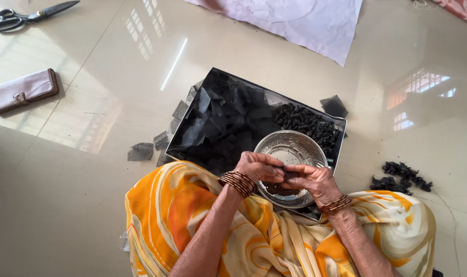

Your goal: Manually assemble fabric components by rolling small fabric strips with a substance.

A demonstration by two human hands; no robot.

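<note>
While scissors (33, 15) and a pink wallet (20, 92) are lying toward the floor's far left corner, black net squares (223, 123) are filling the tray's (341, 125) left side. Over the steel bowl (290, 149) at the tray's near edge, the left hand (259, 166) and right hand (315, 182) are both pinching one small black piece (290, 175), fingers curled closed.

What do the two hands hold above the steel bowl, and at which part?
Both the left hand and the right hand pinch one small black fabric piece between their fingertips, at its opposite ends, over the steel bowl.
</note>
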